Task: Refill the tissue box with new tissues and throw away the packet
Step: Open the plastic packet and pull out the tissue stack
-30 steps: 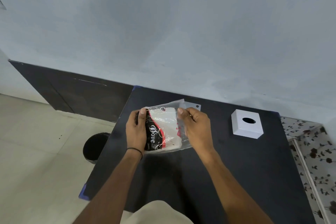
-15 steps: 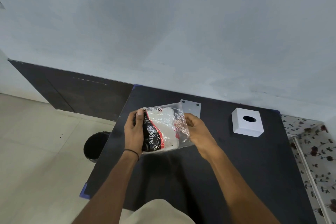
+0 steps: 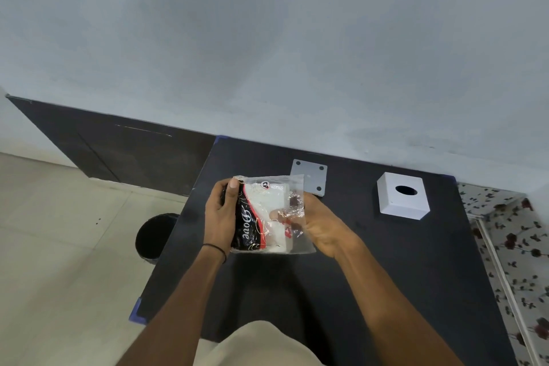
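Our right hand [image 3: 320,226] has slipped from the packet [image 3: 269,214]'s top edge into its open side, fingers reaching the tissues [image 3: 274,205], while our left hand [image 3: 219,214] grips the other side, so extraction begins.

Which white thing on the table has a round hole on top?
The white box at the table's right has the one dark round hole on top. The flat grey plate beside it only has small corner dots.

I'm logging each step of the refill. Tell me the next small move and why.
Probably draw the tissues out through the packet's right side. The right hand has fingers inside the clear tissue packet, the left hand grips its printed end, and the white tissue box waits apart on the table.
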